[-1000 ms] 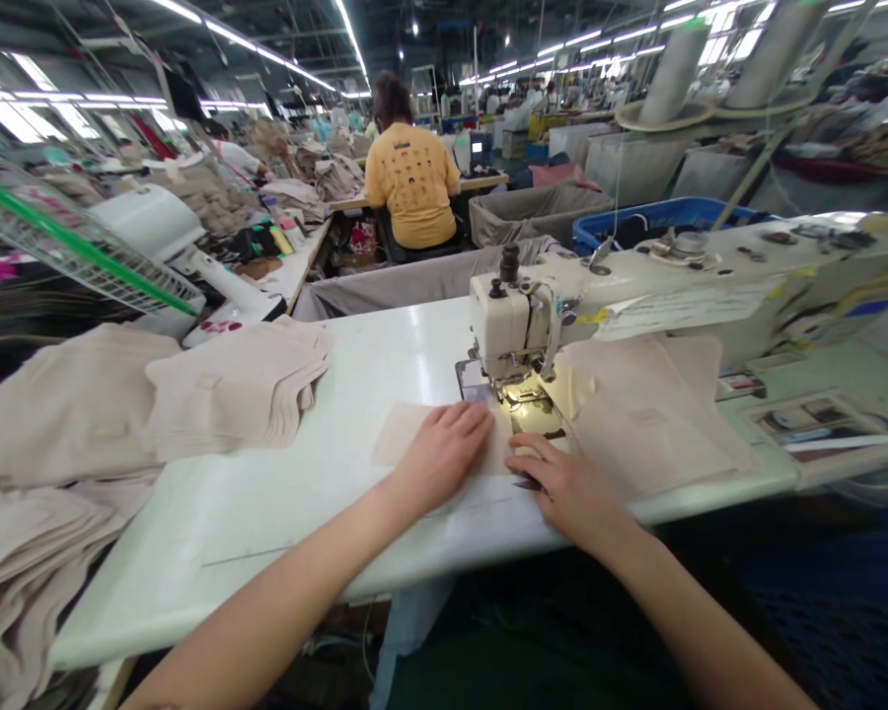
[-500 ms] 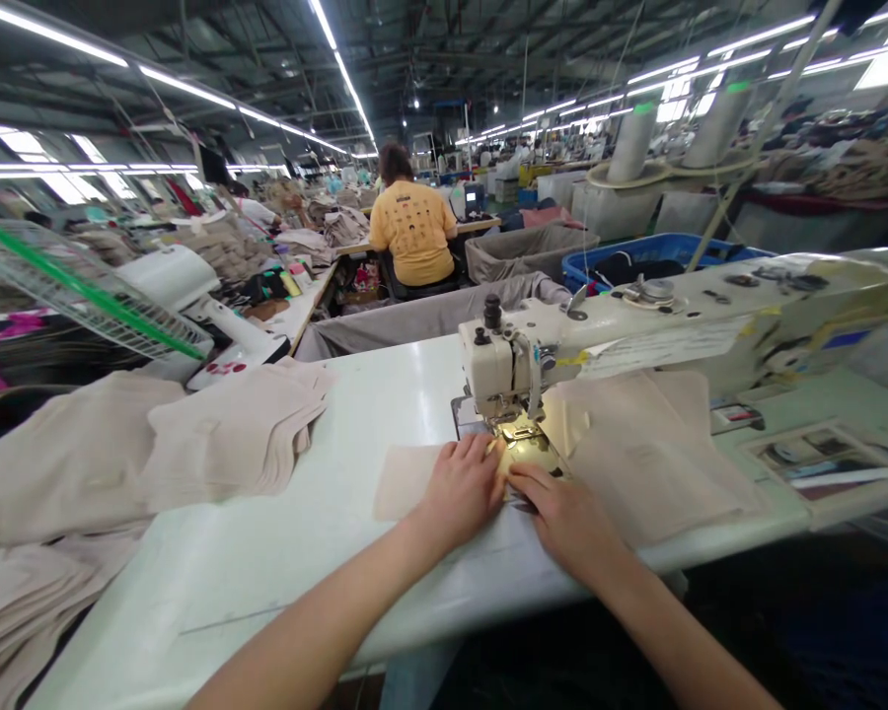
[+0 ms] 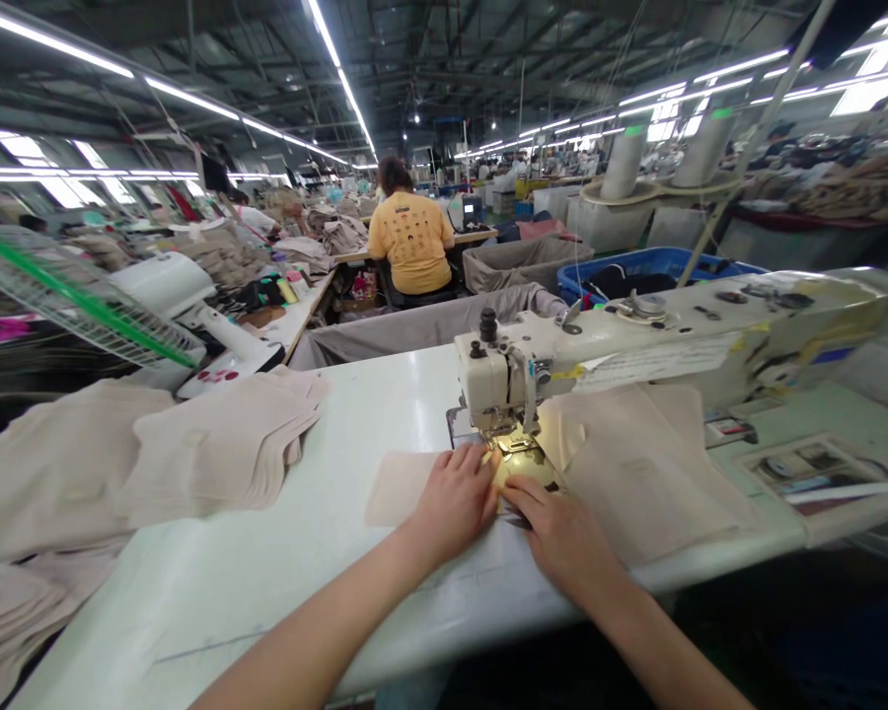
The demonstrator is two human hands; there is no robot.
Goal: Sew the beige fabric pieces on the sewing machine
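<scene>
A small beige fabric piece [image 3: 400,488] lies on the table to the left of the needle area of the sewing machine [image 3: 492,380]. My left hand [image 3: 457,498] is over its right part, fingers together and closed on it just before the presser foot. My right hand [image 3: 562,532] is closed beside the left fingertips, its index finger reaching to the front edge of the brass-coloured plate [image 3: 529,465]. Whatever its fingertips hold is too small or hidden to make out. A larger beige fabric panel [image 3: 647,478] lies right of the plate, under the machine arm.
Stacked beige fabric panels [image 3: 214,449] cover the left of the table [image 3: 266,572], near a white fan [image 3: 167,286]. A recessed tray [image 3: 821,473] sits at the right. Beyond are a grey cloth bin [image 3: 407,330], a blue crate [image 3: 666,261] and a seated person [image 3: 412,237].
The view has shifted slightly, so the table and machine appear a little lower and further left. Both hands keep nearly the same place at the needle area.
</scene>
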